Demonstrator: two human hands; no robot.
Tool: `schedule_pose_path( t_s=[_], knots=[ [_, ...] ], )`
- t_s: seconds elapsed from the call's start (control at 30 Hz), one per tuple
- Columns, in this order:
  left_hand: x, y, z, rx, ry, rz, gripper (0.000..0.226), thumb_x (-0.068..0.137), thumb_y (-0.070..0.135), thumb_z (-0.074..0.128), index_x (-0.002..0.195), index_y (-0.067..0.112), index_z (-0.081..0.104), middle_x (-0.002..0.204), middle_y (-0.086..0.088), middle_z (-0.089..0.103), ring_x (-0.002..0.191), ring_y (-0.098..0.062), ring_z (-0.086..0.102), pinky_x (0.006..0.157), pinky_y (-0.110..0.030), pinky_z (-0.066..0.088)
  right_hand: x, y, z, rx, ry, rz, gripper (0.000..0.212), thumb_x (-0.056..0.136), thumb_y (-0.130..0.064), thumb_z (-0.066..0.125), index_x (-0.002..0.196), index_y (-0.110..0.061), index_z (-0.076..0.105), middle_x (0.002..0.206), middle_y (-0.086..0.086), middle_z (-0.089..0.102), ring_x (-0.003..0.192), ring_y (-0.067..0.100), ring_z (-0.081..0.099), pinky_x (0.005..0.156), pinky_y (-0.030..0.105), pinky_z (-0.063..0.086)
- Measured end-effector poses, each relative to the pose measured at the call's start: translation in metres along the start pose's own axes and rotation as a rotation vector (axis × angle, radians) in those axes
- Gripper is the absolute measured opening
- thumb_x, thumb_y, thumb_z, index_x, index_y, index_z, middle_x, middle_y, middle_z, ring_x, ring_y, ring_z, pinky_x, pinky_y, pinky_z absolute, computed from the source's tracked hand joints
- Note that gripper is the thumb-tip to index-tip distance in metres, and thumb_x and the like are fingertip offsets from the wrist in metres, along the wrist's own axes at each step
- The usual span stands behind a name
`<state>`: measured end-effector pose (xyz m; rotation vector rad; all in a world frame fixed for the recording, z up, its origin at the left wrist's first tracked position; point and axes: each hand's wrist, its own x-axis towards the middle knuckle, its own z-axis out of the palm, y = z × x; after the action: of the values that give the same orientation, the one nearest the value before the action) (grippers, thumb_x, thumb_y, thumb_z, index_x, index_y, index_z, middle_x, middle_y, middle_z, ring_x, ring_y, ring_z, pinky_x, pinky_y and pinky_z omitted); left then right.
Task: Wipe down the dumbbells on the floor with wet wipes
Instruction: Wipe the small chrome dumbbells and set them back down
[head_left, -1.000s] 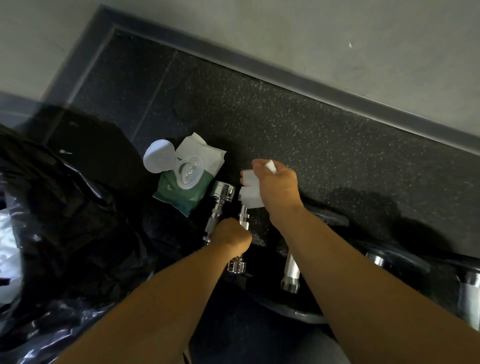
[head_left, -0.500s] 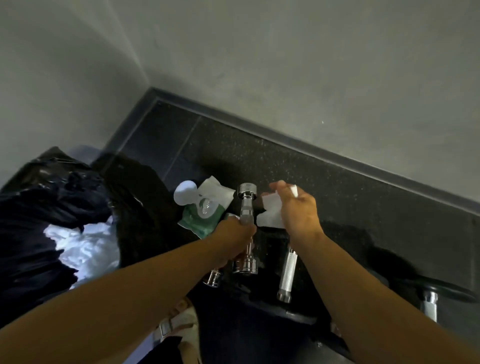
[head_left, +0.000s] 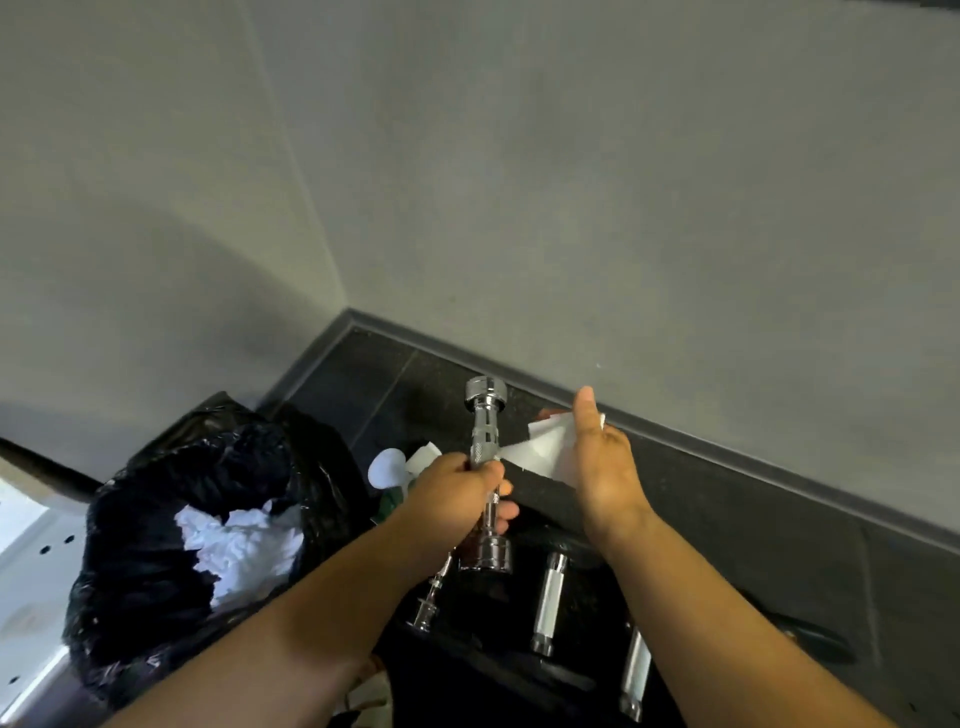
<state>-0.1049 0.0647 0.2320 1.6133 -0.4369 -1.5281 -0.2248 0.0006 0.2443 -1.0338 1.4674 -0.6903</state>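
My left hand grips the middle of a chrome dumbbell bar, held up off the floor with one collar pointing at the wall. My right hand holds a white wet wipe just right of the bar; the wipe's left corner touches it. Below the hands lie other chrome dumbbell handles among dark weight plates on the black floor. The green wet wipe pack, its round lid open, peeks out behind my left hand.
A black rubbish bag with crumpled white wipes inside stands at the left. Grey walls meet in a corner, with a dark skirting board along the floor. A white surface lies at the far left edge.
My left hand has lifted the chrome bar off the floor and raised it toward the wall. My right hand has brought the wipe up beside it. The camera has tilted upward.
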Motion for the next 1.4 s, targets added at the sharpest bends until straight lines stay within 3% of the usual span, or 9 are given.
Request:
schedule_pose_path(
  t_s=[0.2, 0.37, 0.5, 0.67, 0.83, 1.0, 1.2, 1.3, 1.4],
  knots=[
    [-0.051, 0.015, 0.024, -0.122, 0.013, 0.022, 0.012, 0.095, 0.01, 0.055, 0.097, -0.002, 0.056, 0.076, -0.011, 0.059, 0.057, -0.018, 0.056, 0.051, -0.027, 0.045, -0.047, -0.039, -0.036, 0.084, -0.076, -0.005, 0.04, 0.085, -0.047, 0.055, 0.105, -0.013, 0.063, 0.093, 0.003, 0.064, 0.083, 0.018, 0.06, 0.072, 0.032, 0.047],
    [-0.096, 0.03, 0.053, -0.105, 0.027, 0.065, 0.012, 0.094, 0.011, 0.056, 0.099, 0.001, 0.061, 0.077, -0.009, 0.063, 0.056, -0.015, 0.06, 0.053, -0.026, 0.049, -0.084, -0.066, -0.075, 0.133, -0.188, 0.016, 0.008, 0.08, -0.022, 0.051, 0.079, -0.014, 0.054, 0.073, 0.008, 0.053, 0.067, 0.022, 0.049, 0.057, 0.027, 0.036],
    [-0.122, 0.039, 0.076, -0.104, -0.033, 0.075, 0.015, 0.095, 0.011, 0.055, 0.103, 0.001, 0.062, 0.075, -0.007, 0.065, 0.056, -0.012, 0.06, 0.052, -0.024, 0.048, -0.113, -0.096, -0.093, 0.167, -0.226, -0.111, 0.018, 0.084, 0.0, 0.057, 0.074, -0.014, 0.052, 0.064, 0.004, 0.057, 0.056, 0.016, 0.055, 0.043, 0.019, 0.04],
    [-0.154, 0.048, 0.101, -0.065, -0.012, 0.164, 0.012, 0.094, 0.014, 0.058, 0.101, 0.007, 0.063, 0.08, -0.007, 0.067, 0.064, -0.013, 0.064, 0.059, -0.026, 0.053, -0.154, -0.142, -0.109, 0.338, -0.44, -0.315, 0.009, 0.086, -0.002, 0.059, 0.083, -0.011, 0.061, 0.069, 0.004, 0.066, 0.061, 0.015, 0.062, 0.051, 0.022, 0.049],
    [-0.183, 0.058, 0.111, -0.021, -0.018, 0.209, 0.012, 0.09, 0.017, 0.062, 0.091, 0.006, 0.068, 0.07, -0.003, 0.068, 0.059, -0.01, 0.061, 0.057, -0.023, 0.049, -0.148, -0.123, -0.135, 0.172, -0.175, -0.265, 0.014, 0.083, -0.003, 0.067, 0.077, -0.011, 0.057, 0.072, 0.008, 0.063, 0.062, 0.018, 0.059, 0.066, 0.035, 0.053],
    [-0.212, 0.071, 0.12, -0.141, -0.12, 0.151, 0.015, 0.092, 0.008, 0.057, 0.082, 0.0, 0.062, 0.054, -0.003, 0.06, 0.043, -0.007, 0.053, 0.043, -0.016, 0.046, -0.148, -0.106, -0.145, 0.121, -0.041, -0.236, 0.016, 0.081, -0.009, 0.072, 0.081, -0.009, 0.056, 0.077, 0.008, 0.063, 0.062, 0.017, 0.059, 0.057, 0.028, 0.052],
    [-0.238, 0.075, 0.132, -0.217, -0.127, 0.206, 0.012, 0.092, 0.004, 0.055, 0.088, -0.005, 0.059, 0.055, -0.005, 0.057, 0.044, -0.009, 0.052, 0.044, -0.018, 0.044, -0.169, -0.112, -0.145, -0.323, 0.312, -0.341, 0.047, 0.074, -0.05, 0.073, 0.109, -0.027, 0.05, 0.101, -0.007, 0.058, 0.09, 0.016, 0.059, 0.075, 0.04, 0.052],
    [-0.245, 0.072, 0.136, -0.094, 0.005, 0.34, 0.011, 0.092, 0.007, 0.057, 0.092, -0.003, 0.063, 0.058, -0.005, 0.06, 0.049, -0.012, 0.055, 0.049, -0.024, 0.046, -0.183, -0.117, -0.141, -0.133, 0.078, -0.28, 0.05, 0.077, -0.065, 0.06, 0.085, -0.015, 0.063, 0.08, 0.008, 0.069, 0.068, 0.022, 0.062, 0.067, 0.042, 0.055],
    [-0.248, 0.07, 0.14, 0.064, 0.088, 0.408, 0.015, 0.092, 0.008, 0.055, 0.086, 0.006, 0.068, 0.061, -0.008, 0.066, 0.057, -0.02, 0.063, 0.058, -0.032, 0.053, -0.191, -0.123, -0.132, 0.027, -0.228, -0.119, 0.049, 0.077, -0.055, 0.068, 0.102, -0.013, 0.062, 0.089, 0.017, 0.072, 0.061, 0.022, 0.063, 0.043, 0.023, 0.045]
  ],
)
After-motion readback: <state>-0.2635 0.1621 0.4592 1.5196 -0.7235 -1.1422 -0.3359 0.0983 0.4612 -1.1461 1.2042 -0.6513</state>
